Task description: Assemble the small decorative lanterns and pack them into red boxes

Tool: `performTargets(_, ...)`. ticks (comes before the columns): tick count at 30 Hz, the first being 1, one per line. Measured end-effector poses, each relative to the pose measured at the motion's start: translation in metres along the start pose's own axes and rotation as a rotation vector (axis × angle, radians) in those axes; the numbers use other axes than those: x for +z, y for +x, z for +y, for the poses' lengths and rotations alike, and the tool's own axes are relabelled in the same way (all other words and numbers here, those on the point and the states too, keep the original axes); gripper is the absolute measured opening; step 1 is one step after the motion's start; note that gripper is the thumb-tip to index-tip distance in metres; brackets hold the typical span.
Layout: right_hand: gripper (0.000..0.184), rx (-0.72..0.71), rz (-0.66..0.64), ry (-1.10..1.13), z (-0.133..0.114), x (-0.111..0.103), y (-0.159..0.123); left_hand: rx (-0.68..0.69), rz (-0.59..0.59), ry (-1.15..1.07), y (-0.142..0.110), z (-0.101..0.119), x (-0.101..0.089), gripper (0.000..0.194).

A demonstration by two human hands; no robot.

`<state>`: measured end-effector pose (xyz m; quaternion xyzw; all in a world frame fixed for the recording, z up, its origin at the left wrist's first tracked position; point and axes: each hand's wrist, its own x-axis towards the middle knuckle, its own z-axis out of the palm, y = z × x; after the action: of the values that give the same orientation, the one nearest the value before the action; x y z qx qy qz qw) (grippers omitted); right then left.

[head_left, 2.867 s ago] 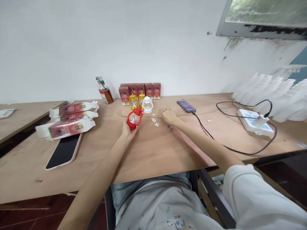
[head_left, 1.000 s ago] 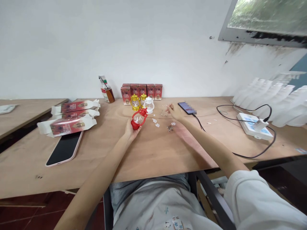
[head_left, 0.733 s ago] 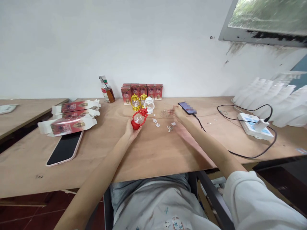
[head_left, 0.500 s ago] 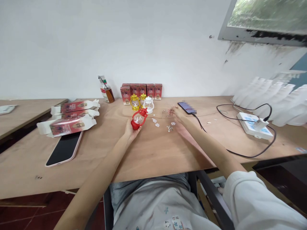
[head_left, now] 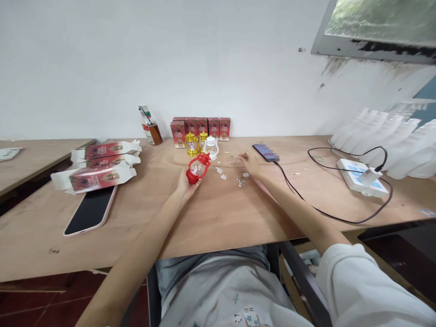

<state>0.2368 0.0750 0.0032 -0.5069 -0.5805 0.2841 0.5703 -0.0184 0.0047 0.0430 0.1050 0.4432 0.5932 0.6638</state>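
My left hand (head_left: 185, 185) is wrapped round the base of a small red lantern (head_left: 197, 168) with a clear globe, held tilted above the table. A little white shape shows inside the globe. My right hand (head_left: 251, 164) is slightly blurred, its fingertips pinched at the end of a thin pale wire (head_left: 232, 159) that spreads leftward in loose bends. Below it are several small round button-like discs (head_left: 241, 182) and small white cut-out pieces (head_left: 222, 176). Behind the red lantern stand a white lantern (head_left: 211, 147) and two gold lanterns (head_left: 191, 145).
Red printed boxes (head_left: 178, 134) and a bottle of amber liquid (head_left: 152, 131) stand by the wall. At left, opened boxes (head_left: 95, 176) overlap a phone (head_left: 91, 211). To the right are another phone (head_left: 265, 152), a black cable (head_left: 320, 211), a power strip (head_left: 356, 175) and white plastic parts (head_left: 402, 141).
The thin wire, bunched beside my right fingers before, now spreads out further left and up. My right hand has shifted slightly. My left hand still holds the red lantern in the same place.
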Motion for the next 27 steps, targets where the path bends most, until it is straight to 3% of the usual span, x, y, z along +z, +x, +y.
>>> performTargets(8, 0.014, -0.133, -0.067, -0.168, 0.007, 0.002, -0.005, 0.008, -0.004, 0.019, -0.003, 0.001, 0.001, 0.013)
performTargets(13, 0.012, -0.109, -0.098, -0.161, 0.018, 0.003, -0.002, 0.005, 0.009, 0.027, -0.001, 0.000, 0.000, 0.013)
performTargets(27, 0.014, 0.004, 0.044, 0.084, 0.017, 0.007, -0.002, 0.005, 0.003, 0.018, 0.000, 0.000, -0.001, 0.012)
